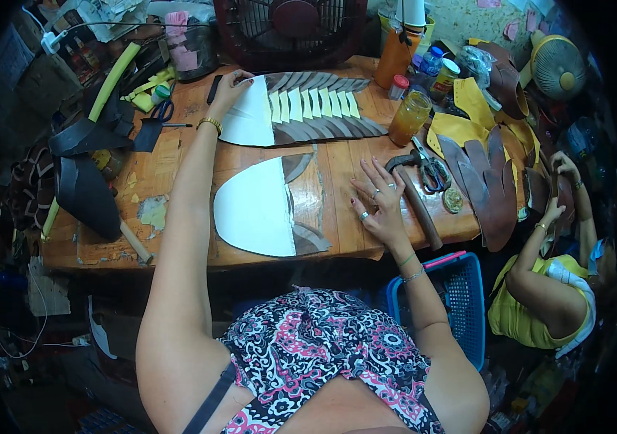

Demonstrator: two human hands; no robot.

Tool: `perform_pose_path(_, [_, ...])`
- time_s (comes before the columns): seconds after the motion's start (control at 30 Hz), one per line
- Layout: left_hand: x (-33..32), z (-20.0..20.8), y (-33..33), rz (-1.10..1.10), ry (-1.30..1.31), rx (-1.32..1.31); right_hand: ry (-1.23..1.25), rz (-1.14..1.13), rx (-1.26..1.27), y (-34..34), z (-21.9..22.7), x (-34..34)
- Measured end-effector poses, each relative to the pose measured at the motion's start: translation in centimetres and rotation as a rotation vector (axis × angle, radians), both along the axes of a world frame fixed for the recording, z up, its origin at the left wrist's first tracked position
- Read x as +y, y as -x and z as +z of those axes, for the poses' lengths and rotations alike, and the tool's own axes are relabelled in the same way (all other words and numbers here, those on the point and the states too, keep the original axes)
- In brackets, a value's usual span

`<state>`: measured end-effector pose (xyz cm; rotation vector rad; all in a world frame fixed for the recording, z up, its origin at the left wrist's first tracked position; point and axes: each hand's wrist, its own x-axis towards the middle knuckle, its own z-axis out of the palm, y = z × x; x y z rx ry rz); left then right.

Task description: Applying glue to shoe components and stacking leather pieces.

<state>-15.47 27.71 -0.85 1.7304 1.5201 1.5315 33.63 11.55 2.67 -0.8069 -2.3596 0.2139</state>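
My left hand [231,90] reaches to the far left end of a row of overlapping shoe-upper-like pieces, its fingers closed at the edge of the top white-faced piece [250,116]. Brown leather edges [315,130] and pale yellow strips [315,105] fan out to the right from there. Nearer me lies a single rounded white-faced piece [250,210] with brown tips at its right side. My right hand [381,206] rests on the wooden table [337,163] with fingers spread, holding nothing. Just beyond its fingertips is a dark curved hammer head [401,160] with a wooden handle [419,206].
Scissors [435,173], an amber glue jar [410,118] and brown leather pieces [478,188] lie right. Black leather pieces [87,195] stand left; a fan [294,29] stands behind. A blue basket [475,304] is below the edge. A co-worker [547,289] sits at right.
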Motion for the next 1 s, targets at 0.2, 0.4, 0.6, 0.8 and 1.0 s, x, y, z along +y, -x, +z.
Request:
perform_pose_path(0.2, [-1.5,0.8,-0.9,0.302,-0.105,0.332,-0.165,0.042,0.049,-1.2,3.8,1.7])
perform_pose_path(0.4, [-7.1,4.7,-5.0,0.043,-0.125,0.161,-0.449,-0.314,-0.075,-3.7,11.5,12.4])
perform_pose_path(0.6, [-17.2,5.2,-11.1,-0.126,0.243,0.290,-0.170,-0.424,-0.632,-3.6,13.5,21.1])
perform_pose_path(0.8, [-20.1,0.8,-11.7,-0.121,0.253,0.232,-0.155,-0.485,-0.667,-4.6,11.5,25.3])
perform_pose_path(1.0, [-21.3,1.8,-11.6,-0.065,0.400,0.210,-0.326,-0.182,-0.154,-3.9,14.8,19.2])
